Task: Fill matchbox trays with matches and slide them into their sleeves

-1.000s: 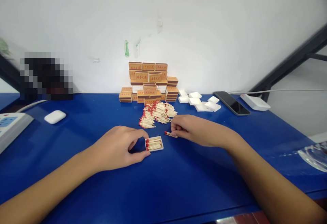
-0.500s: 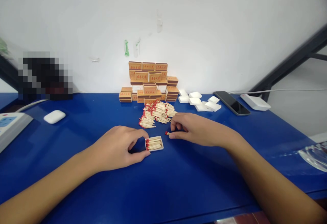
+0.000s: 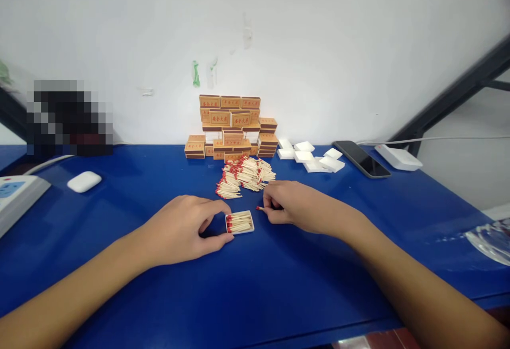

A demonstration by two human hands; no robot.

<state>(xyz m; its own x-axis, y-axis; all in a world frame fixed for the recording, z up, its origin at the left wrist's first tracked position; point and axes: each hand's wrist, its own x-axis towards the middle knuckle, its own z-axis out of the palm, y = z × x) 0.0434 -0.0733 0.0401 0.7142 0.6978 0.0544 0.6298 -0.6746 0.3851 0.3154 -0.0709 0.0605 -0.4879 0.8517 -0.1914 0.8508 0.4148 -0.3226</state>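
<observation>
Pinching at least one red-tipped wooden matchstick (image 3: 260, 209), the right hand (image 3: 289, 205) has shifted its thumb slightly nearer; the left hand (image 3: 191, 227) still holds, between thumb and finger, the white rectangular tray's (image 3: 241, 232) left end, contents apparently unchanged.

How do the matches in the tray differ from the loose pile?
The tray matches sit inside a white tray; the loose pile lies on the blue table. The tray matches lie roughly parallel; the loose pile spreads at mixed angles. Both have red heads and pale sticks.
</observation>
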